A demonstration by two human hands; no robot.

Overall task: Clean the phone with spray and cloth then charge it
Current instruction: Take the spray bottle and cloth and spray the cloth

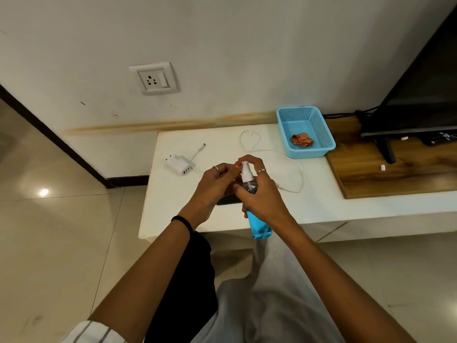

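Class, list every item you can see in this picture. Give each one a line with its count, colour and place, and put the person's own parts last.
Spray bottle: 1, clear with blue liquid and white nozzle, held over the table's front edge.
Phone: 1, dark, on the table, mostly hidden under the hands.
Charger adapter: 1, white, table left.
Cable: 1, white, looped across the table.
Basket: 1, blue, table rear right.
Cloth: 1, orange, crumpled inside the basket.
Wall socket: 1, white, wall above the table.
Table: 1, white, against the wall.
TV: 1, black, on the wooden board at right.
Left hand: 1, ring and black wristband, at the nozzle.
Right hand: 1, ring, gripping the bottle.
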